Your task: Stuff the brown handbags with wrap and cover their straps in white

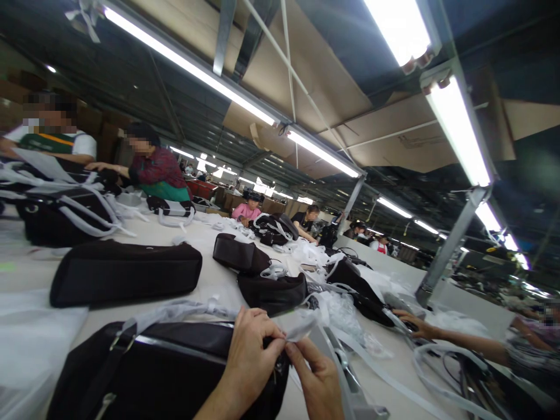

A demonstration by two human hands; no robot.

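A black handbag (175, 364) with a shiny trim along its top lies in front of me. Its strap (175, 312) is covered in translucent white wrapping and joins a metal ring at the left end. At the bag's right end, my left hand (249, 353) is closed, thumb and fingers pinched together. Close against it, my right hand (317, 376) pinches too. Between the fingertips of both hands is a piece of white wrapping (301, 325), which sticks out above them. My fingers partly hide the exact point of grip.
Another black bag (126, 273) lies behind mine; several more bags and loose wrapping (341, 315) cover the table (219, 280). To the right, a metal tool or fixture (350, 373) stands close by. A co-worker's hand (415, 324) reaches in; other people work around the table.
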